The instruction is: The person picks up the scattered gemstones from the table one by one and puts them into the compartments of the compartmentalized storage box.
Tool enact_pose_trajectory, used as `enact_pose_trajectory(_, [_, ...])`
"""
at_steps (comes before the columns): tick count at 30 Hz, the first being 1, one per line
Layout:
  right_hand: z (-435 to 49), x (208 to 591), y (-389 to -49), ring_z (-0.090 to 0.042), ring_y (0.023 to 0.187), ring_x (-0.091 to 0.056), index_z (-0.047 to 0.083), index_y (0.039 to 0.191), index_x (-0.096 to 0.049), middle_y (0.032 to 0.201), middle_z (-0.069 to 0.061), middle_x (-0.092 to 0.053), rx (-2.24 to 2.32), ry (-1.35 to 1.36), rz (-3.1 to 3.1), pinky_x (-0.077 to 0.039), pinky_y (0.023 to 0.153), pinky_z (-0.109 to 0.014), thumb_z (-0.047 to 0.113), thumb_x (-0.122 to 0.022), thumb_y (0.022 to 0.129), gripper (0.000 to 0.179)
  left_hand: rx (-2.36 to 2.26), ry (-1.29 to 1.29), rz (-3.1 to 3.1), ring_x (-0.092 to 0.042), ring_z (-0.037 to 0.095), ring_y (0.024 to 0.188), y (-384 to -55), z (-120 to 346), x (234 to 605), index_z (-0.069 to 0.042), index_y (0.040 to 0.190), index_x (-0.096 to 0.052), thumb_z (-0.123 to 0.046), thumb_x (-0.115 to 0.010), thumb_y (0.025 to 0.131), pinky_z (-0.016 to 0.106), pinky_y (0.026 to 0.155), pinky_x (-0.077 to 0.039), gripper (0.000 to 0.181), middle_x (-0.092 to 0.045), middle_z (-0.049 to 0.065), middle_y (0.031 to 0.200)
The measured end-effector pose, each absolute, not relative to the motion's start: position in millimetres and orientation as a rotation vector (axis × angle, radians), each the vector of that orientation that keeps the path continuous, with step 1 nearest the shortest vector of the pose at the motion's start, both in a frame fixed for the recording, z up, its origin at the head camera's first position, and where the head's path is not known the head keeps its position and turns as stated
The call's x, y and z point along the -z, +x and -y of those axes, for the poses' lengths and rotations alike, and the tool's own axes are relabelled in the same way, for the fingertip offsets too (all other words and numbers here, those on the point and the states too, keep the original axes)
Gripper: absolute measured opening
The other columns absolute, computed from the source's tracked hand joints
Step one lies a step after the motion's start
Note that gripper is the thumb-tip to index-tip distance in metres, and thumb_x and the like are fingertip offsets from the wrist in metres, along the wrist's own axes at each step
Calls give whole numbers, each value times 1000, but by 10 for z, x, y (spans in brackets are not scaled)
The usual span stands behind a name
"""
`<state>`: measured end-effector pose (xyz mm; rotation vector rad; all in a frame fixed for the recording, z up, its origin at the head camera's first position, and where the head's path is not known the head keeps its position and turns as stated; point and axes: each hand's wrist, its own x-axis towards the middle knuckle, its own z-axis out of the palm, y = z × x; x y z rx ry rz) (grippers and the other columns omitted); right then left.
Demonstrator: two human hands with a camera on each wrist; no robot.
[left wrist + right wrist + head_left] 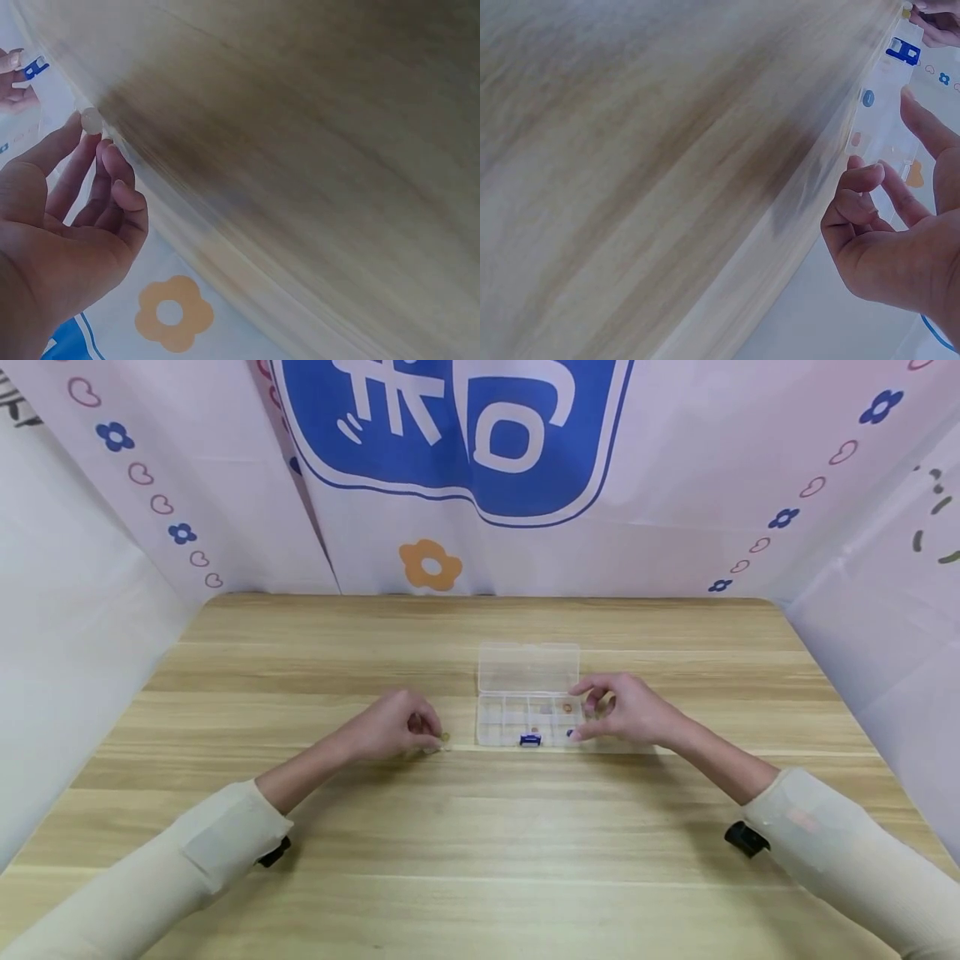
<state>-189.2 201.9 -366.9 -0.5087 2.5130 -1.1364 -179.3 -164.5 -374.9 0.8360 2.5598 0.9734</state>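
Observation:
A clear compartment box (491, 735) stands on the table, its lid (528, 668) raised at the back and a blue latch (530, 740) at its front. My right hand (626, 710) holds the box's right end, thumb at the front corner and index finger near the hinge. Between thumb and index finger, my left hand (397, 727) pinches a small pale round disc (91, 120), left of the box. A tiny yellowish piece (445, 737) shows by those fingertips. Inside the box lie an orange piece (567, 708), back right, and a blue piece (868, 98), front right.
The wooden table (465, 860) reaches back to a white cloth (645, 560) with printed flowers and a blue sign. More white cloth hangs on both sides. Black straps or mounts (746, 839) sit under the sleeves.

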Motion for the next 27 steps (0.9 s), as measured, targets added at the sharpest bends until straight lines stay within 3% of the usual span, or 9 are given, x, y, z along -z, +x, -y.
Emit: enact_pose_trajectory(27, [-2018,3679,-1897,-21,73,-53,-3,132,-64,105,-16,-62,1126,-493,-2518,-49,63,-27,16,-92,79,63,-919,778,-2577,-60,10,67,-1788,1543,3745,-4,83,-76,0,-78,89,25,63,-54,8,-70,1,78])
